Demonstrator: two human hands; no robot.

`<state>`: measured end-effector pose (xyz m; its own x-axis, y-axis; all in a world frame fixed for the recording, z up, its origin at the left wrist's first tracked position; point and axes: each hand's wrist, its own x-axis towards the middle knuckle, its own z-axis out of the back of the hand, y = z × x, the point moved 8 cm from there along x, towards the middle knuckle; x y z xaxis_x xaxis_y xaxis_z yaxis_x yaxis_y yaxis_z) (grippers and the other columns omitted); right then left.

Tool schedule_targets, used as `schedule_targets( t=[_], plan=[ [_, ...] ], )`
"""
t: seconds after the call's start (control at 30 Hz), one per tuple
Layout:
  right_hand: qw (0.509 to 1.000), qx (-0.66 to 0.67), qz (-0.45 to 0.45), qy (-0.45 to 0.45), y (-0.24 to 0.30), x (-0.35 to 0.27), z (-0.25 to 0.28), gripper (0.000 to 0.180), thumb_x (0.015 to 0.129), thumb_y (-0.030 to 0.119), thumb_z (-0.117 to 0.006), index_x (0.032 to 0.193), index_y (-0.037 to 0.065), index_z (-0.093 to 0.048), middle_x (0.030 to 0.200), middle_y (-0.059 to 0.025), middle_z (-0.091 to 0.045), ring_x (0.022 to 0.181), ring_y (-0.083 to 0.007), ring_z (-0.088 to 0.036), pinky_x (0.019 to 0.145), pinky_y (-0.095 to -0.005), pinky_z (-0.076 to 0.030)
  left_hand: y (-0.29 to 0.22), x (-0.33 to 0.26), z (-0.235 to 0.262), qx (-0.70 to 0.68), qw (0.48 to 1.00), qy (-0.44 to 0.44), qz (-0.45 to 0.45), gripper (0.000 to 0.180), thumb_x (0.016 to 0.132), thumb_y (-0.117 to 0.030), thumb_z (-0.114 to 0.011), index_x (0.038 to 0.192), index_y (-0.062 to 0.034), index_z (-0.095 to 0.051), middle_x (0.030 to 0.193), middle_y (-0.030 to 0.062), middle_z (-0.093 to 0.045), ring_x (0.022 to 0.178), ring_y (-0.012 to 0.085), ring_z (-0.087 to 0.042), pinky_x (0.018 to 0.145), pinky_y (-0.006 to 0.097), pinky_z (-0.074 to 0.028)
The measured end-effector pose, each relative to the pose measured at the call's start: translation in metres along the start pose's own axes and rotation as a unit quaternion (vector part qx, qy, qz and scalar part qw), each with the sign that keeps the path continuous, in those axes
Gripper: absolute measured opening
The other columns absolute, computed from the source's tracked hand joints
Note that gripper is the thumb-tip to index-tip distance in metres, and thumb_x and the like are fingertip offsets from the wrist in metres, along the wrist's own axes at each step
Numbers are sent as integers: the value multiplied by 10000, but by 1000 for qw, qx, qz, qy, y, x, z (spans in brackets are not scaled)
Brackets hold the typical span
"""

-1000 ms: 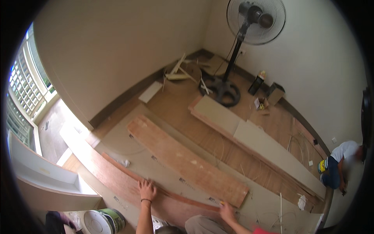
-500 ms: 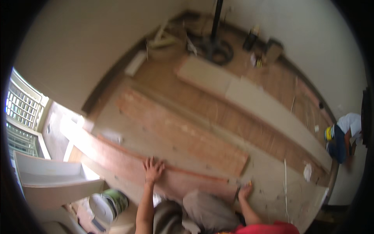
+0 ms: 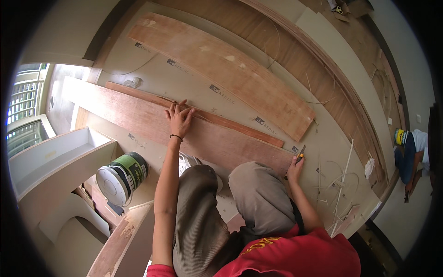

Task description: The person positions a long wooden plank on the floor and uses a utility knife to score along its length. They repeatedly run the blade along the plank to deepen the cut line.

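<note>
Head view. The person crouches over a long reddish plywood board (image 3: 152, 122) lying flat on pale floor sheeting (image 3: 194, 87). The board's long axis runs from about 10 o'clock, near the bright doorway, down to about 4 o'clock at the person's knees.

The left hand (image 3: 179, 121) lies flat on the board's far edge, fingers spread wide and pointing to 12 o'clock, palm down; it grips nothing, only bears on the surface.

The right hand (image 3: 294, 169) is closed around a yellow utility knife (image 3: 300, 155), tip pointing to about 1 o'clock, at the board's right end. From this hand the rest of the board stretches away toward 10 o'clock, along the edge strip, with the left hand partway along that line. The right hand is nearer the board's end; the left is nearer its middle.

A second, wider board (image 3: 221, 69) lies parallel at 12 o'clock. A paint bucket (image 3: 121, 177) lies on its side at 8 o'clock. Another person (image 3: 413, 154) crouches at 3 o'clock.
</note>
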<state>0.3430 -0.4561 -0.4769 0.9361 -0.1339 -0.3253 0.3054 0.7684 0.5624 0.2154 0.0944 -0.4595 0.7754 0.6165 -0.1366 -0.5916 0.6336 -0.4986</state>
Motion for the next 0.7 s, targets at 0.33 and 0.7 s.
schedule_targets(
  t=[0.33,0.7],
  plan=[
    [995,-12,92,-34,0,21,-1,526,1009,290,-520,1337,-105,-407,1293,-278,-516,1216,-386,-496,1037,-422,-367,-4,17,16,-81,996,-40,14,282,927,-373,-625,930,-122,-753,1114,28,-632,1164,246,-521,1078,554,-181],
    [966,135,-83,204,75,-15,-77,532,1006,290,-523,1363,-81,-388,1261,-253,-501,1140,-378,-528,1001,-438,-398,59,44,69,-127,972,-130,152,267,919,-313,-621,842,-78,-721,933,85,-658,936,291,-612,920,487,-401]
  ],
)
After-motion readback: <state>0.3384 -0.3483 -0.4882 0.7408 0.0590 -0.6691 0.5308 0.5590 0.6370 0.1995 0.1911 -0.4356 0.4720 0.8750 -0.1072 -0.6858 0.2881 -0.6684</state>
